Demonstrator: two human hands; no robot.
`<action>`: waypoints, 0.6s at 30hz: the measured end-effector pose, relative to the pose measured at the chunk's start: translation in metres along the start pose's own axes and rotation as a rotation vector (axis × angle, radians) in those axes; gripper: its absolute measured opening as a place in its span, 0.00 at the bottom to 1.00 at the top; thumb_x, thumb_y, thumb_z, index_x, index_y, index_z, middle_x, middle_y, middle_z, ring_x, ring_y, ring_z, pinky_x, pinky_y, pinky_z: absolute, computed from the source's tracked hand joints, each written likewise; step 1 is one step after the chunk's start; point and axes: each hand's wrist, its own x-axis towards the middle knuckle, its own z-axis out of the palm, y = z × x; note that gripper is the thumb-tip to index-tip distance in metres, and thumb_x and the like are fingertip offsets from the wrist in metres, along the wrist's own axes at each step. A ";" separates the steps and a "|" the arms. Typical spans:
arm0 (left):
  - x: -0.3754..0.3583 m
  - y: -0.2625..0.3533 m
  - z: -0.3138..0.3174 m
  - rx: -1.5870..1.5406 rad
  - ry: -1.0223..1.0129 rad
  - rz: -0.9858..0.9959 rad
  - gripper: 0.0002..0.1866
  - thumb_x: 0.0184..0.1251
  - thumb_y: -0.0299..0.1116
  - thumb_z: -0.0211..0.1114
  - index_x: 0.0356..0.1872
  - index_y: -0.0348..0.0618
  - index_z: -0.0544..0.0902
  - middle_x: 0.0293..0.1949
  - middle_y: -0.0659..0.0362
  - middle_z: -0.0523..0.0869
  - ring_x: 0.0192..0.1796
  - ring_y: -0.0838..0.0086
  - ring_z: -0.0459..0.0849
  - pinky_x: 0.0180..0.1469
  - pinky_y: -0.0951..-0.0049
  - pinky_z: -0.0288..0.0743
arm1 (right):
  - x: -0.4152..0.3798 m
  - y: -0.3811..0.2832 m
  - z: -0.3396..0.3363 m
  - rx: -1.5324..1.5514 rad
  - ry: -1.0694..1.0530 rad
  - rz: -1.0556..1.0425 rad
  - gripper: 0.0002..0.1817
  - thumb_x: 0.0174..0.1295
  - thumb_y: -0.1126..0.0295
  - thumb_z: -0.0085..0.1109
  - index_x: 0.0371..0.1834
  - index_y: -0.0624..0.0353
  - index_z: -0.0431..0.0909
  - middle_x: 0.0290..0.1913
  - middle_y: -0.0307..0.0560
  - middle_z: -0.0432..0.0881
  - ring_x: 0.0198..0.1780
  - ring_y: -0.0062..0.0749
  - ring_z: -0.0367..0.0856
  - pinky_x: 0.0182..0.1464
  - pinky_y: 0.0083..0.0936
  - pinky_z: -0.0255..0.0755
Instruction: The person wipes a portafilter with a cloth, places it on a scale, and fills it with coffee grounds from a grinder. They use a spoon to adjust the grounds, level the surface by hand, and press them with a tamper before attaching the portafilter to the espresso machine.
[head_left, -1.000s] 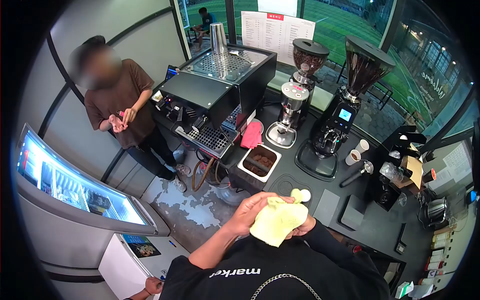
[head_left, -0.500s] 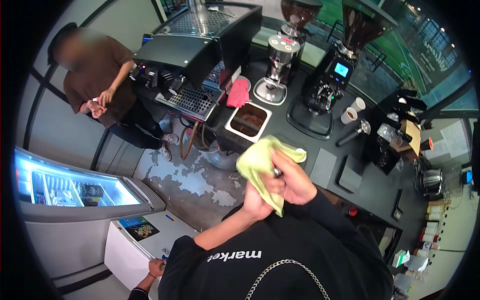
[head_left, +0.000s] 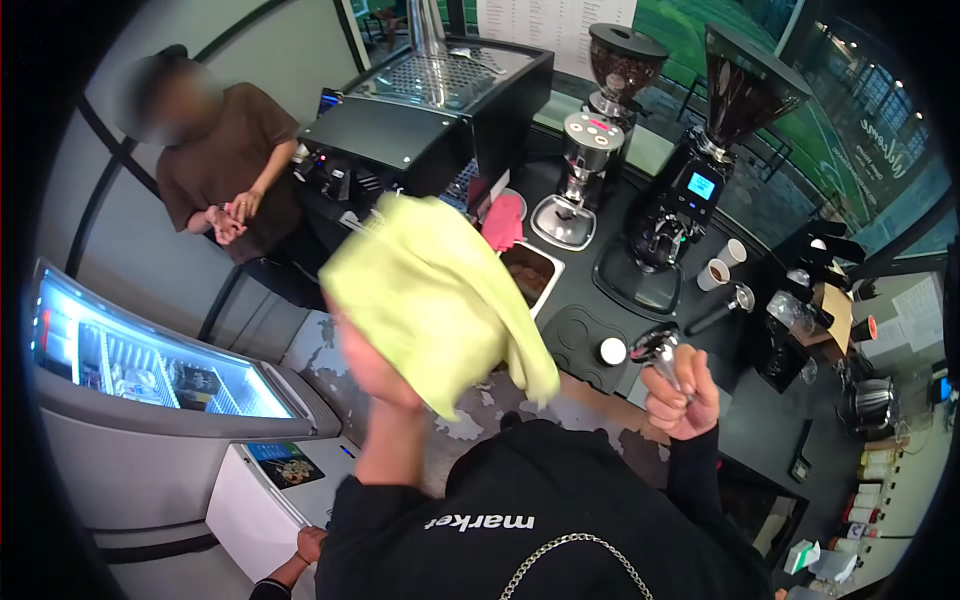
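My left hand (head_left: 375,372) is raised at centre left and holds a yellow-green cloth (head_left: 430,300). The cloth is spread out, blurred by motion, and hides most of its fingers. Off to the right, my right hand (head_left: 684,400) is closed around the handle of a metal portafilter (head_left: 657,346), whose head points up and away from me over the counter edge. Cloth and portafilter are apart. Just left of the portafilter, a white round item (head_left: 613,351) sits on a black mat (head_left: 572,338).
An espresso machine (head_left: 430,130), two grinders (head_left: 593,140) (head_left: 690,190), paper cups (head_left: 713,274), a pink cloth (head_left: 503,222) and another portafilter (head_left: 722,308) occupy the counter. A person (head_left: 230,170) stands at left beyond a lit fridge (head_left: 165,370); another person's hand (head_left: 311,543) rests on a white cabinet.
My hands have moved apart: the left went left and up with the cloth, which now hangs spread; the right went right with the portafilter, now uncovered. The camera view has shifted slightly.
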 end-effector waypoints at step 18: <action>0.469 0.117 -0.097 2.431 -0.498 0.290 0.41 0.79 0.49 0.59 0.83 0.43 0.52 0.79 0.39 0.61 0.81 0.50 0.60 0.81 0.57 0.54 | -0.042 0.025 -0.003 -0.550 0.455 0.020 0.17 0.81 0.53 0.50 0.45 0.56 0.76 0.33 0.41 0.74 0.21 0.15 0.62 0.22 0.17 0.55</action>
